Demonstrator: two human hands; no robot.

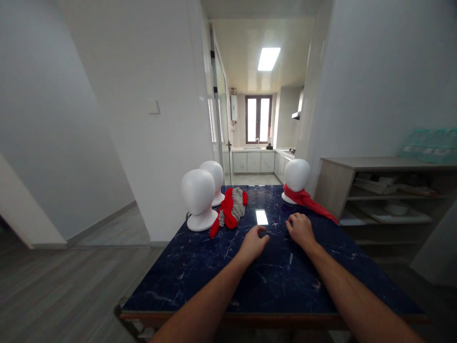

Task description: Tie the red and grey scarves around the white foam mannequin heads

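Note:
My left hand [253,244] rests on the dark blue marbled table [200,281], thumb apart from loosely bent fingers, holding nothing. To its right, my right hand [300,229] lies palm down with fingers slightly curled and apart, also empty. A red scarf [302,196] is wrapped round the neck of a white foam mannequin head [297,174] beyond my right hand, its tail trailing right across the tabletop. Ahead and left of my left hand lies a bunched red and grey scarf [233,209]. Beside it stand two more white heads, a nearer one [198,191] and a farther one [216,177], partly hidden.
A wooden shelf unit [332,190] with dishes and trays stands off the table's right side, wrapped bottles [430,145] on top. A white wall [153,157] is at the left. Past the table's far edge, a doorway leads to a kitchen with cabinets [253,162].

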